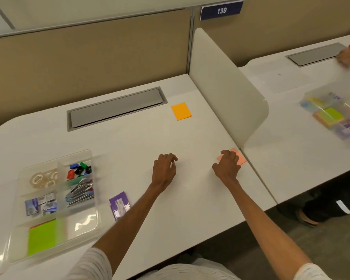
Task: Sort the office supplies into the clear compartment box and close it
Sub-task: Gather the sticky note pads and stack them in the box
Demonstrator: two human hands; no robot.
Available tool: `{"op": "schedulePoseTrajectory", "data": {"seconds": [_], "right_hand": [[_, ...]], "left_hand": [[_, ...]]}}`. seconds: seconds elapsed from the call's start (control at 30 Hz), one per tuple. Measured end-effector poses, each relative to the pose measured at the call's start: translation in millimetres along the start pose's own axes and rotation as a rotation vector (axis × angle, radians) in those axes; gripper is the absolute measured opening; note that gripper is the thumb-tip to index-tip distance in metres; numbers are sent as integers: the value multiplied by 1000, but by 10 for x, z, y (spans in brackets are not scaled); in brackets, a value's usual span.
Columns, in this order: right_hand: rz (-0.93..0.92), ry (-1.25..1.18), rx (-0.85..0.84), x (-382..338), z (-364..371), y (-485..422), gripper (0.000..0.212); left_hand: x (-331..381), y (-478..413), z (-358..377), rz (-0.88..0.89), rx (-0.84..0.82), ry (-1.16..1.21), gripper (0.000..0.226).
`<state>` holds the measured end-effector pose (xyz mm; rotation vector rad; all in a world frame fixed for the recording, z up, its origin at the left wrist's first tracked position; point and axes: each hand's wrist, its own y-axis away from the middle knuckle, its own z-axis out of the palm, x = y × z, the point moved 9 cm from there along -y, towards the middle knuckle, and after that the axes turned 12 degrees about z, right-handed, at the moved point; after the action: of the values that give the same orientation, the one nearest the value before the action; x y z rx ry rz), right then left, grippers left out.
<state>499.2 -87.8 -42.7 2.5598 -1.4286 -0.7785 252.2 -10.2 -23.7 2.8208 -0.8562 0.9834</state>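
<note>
Head view: a smooth white desk [141, 142] fills the frame, a grey metal cable flap [116, 108] at upper centre. At lower left sits the clear plastic compartment box [55, 203], lid off, holding tape rolls, coloured clips and a green pad. A purple staple packet [119, 205] lies just beside it. The right hand [227, 165], fingers curled down, presses a pink sticky pad [240, 158] at centre right. The left hand [164, 170] hovers loosely curled, empty. An orange sticky pad [181, 111] lies well apart, upper centre.
</note>
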Motion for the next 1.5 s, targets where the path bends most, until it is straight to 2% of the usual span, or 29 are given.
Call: {"op": "schedulePoseTrajectory", "data": {"seconds": [0.17, 0.27, 0.43, 0.67, 0.83, 0.97, 1.17, 1.37, 1.5], "right_hand": [[131, 124, -20, 202, -62, -319, 87], [183, 129, -95, 268, -17, -462, 100], [17, 166, -113, 63, 68, -573, 92], [-114, 138, -170, -488, 165, -771, 112], [-191, 182, -198, -977, 272, -949, 114], [-196, 218, -229, -1150, 409, -1053, 114], [-179, 145, -248, -1132, 500, -1191, 113], [-140, 205, -289, -1201, 513, -1227, 114], [-141, 227, -304, -1230, 499, -1207, 112]], "left_hand": [[46, -386, 158, 15, -49, -22, 22], [47, -627, 243, 24, -84, -41, 25], [-40, -1067, 323, -16, -101, -32, 27], [-212, -1630, 320, -18, -108, -40, 30], [-393, -2068, 269, -63, -91, -69, 40], [-512, -2367, 360, -100, -184, -104, 64], [-553, -2667, 537, -112, -324, -160, 84], [-603, -2675, 554, -95, -370, -254, 87], [-650, -2667, 491, -84, -419, -333, 80]]}}
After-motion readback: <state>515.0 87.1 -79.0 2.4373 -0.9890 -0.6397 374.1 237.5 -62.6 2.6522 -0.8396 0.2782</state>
